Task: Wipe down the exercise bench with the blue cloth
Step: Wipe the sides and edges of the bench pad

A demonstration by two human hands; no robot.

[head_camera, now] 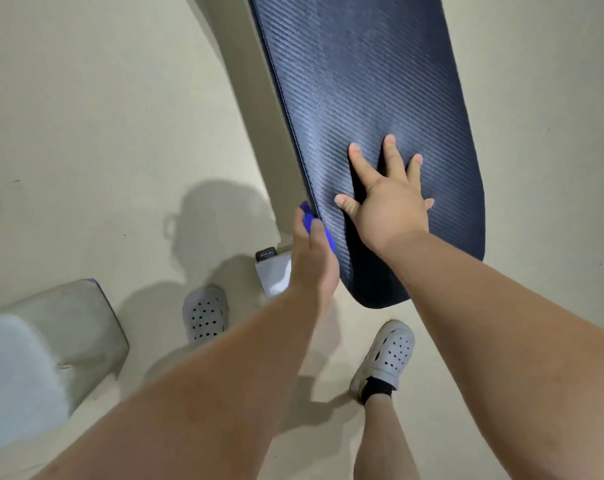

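The exercise bench (pixel 373 81) is a long dark-blue pad with a woven texture, running from the top of the view down to its rounded near end. My right hand (pixel 387 199) lies flat on the pad near that end, fingers spread, holding nothing. My left hand (pixel 312 258) is at the pad's left edge, closed on the blue cloth (pixel 323 230). Only small bits of the cloth show between the fingers and against the pad's side; the rest is hidden in the hand.
My two feet in white perforated clogs (pixel 206 313) (pixel 385 356) stand on the pale floor below the pad's end. A white bench leg with a black cap (pixel 271 268) sits under the pad. A grey cushion-like object (pixel 64 327) lies at the lower left.
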